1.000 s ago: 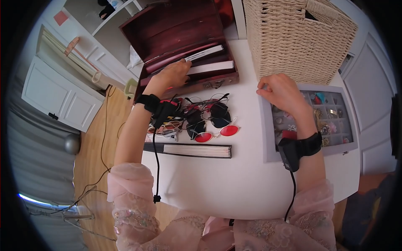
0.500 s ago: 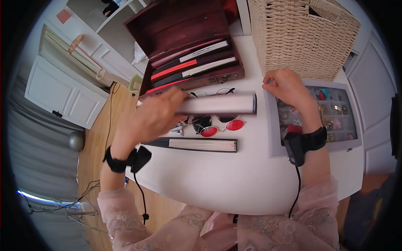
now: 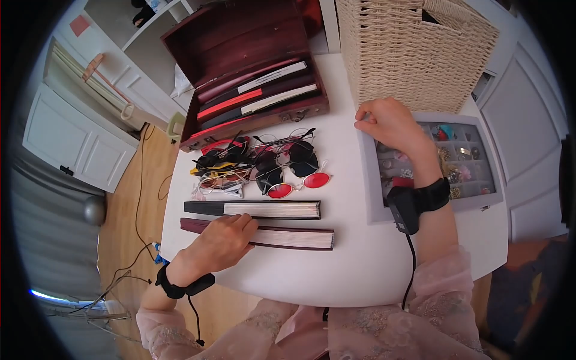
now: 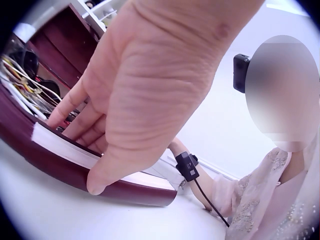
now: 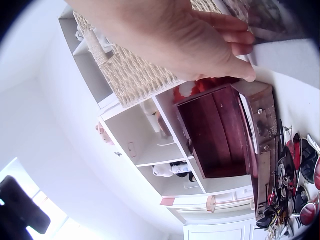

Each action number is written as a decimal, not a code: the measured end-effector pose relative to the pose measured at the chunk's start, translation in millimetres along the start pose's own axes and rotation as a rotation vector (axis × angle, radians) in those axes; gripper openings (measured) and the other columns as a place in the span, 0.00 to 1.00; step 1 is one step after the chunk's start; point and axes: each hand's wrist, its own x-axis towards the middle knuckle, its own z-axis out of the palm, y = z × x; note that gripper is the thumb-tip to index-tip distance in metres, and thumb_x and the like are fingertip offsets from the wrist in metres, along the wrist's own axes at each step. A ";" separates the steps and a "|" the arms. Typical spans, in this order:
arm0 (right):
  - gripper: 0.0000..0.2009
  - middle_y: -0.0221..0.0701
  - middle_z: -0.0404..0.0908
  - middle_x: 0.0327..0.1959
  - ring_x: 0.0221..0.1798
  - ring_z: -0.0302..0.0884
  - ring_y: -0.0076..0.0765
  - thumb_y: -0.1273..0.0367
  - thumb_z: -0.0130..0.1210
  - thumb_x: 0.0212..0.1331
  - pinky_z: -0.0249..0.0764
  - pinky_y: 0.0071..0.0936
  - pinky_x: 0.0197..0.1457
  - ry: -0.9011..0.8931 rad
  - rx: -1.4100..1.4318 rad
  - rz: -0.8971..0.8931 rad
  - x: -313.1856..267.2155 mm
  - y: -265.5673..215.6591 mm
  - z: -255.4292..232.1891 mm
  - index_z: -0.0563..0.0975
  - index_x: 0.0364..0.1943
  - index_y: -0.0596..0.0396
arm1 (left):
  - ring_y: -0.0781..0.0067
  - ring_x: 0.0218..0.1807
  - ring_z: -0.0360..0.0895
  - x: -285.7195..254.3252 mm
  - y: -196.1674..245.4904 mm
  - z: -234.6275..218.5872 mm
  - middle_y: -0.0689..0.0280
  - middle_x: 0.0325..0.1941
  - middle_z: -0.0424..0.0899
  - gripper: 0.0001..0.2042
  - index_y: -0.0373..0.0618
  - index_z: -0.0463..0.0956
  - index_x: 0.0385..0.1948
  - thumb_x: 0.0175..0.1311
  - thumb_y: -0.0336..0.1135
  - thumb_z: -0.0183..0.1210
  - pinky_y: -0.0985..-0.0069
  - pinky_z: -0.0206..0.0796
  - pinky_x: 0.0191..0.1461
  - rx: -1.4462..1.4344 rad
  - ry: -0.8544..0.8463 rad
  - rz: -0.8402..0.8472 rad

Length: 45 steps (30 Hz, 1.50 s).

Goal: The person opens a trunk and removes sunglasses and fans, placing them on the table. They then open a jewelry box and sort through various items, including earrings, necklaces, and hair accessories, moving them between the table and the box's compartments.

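My left hand [image 3: 221, 243] pinches a maroon thick-paged album [image 3: 294, 237] by its edges, on the white table close to its front. In the left wrist view the thumb lies on one cover [image 4: 137, 193] and the fingers reach over to the other side. Just behind it, roughly parallel, lies a black album [image 3: 270, 209]. My right hand [image 3: 391, 125] holds nothing; its fingers hang loosely curled above the corner of a grey jewellery box [image 3: 373, 186]. In the right wrist view those fingers [image 5: 235, 37] are near the box's edge.
A dark red wooden chest [image 3: 240, 45] stands with its lid up at the back left, several albums [image 3: 279, 99] inside. Sunglasses and eyeglasses [image 3: 282, 162] lie in front of it. A tall woven basket [image 3: 414, 60] stands at the back right, behind the jewellery box.
My left hand has taken the maroon album out of the chest and brought it over the glasses to the table front, before the black album. My right hand has stayed by the jewellery box.
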 end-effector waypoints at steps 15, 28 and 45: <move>0.08 0.41 0.81 0.28 0.35 0.79 0.46 0.67 0.60 0.47 0.72 0.37 0.41 -0.020 0.003 0.040 0.6 -3.4 -1.5 0.81 0.29 0.57 | 0.59 0.40 0.73 6.7 -13.3 11.7 0.59 0.34 0.73 0.14 0.39 0.68 0.32 0.46 0.30 0.63 0.69 0.68 0.42 0.006 0.065 0.011; 0.09 0.39 0.81 0.25 0.34 0.80 0.44 0.67 0.60 0.48 0.73 0.36 0.40 -0.020 0.018 0.038 -0.2 -2.7 -1.5 0.81 0.31 0.56 | 0.57 0.36 0.77 25.4 -23.3 -26.1 0.59 0.32 0.76 0.12 0.39 0.73 0.31 0.47 0.32 0.64 0.65 0.68 0.37 -0.019 0.067 0.052; 0.09 0.37 0.82 0.30 0.39 0.79 0.44 0.66 0.61 0.48 0.73 0.37 0.42 0.002 0.005 -0.001 -2.9 -1.3 -1.6 0.81 0.31 0.56 | 0.53 0.39 0.78 222.0 -153.0 -67.3 0.54 0.32 0.81 0.10 0.38 0.77 0.29 0.45 0.31 0.62 0.64 0.69 0.43 0.144 0.307 -0.077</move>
